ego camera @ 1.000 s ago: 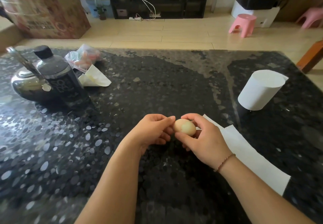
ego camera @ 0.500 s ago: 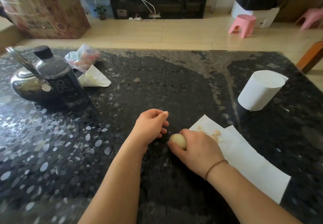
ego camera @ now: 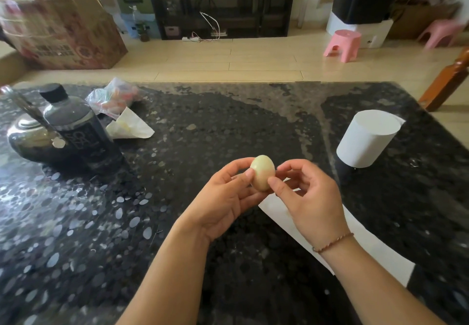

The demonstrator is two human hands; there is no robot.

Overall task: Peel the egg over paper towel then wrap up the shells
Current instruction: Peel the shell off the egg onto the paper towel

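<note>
We hold the egg (ego camera: 262, 173) upright above the table (ego camera: 228, 126), near the middle of its near half, our left hand (ego camera: 225, 199) and right hand (ego camera: 308, 199) each pinching it between thumb and curled fingers. The paper towel (ego camera: 365, 238) lies flat beneath our right wrist, toward the near right corner.
</note>
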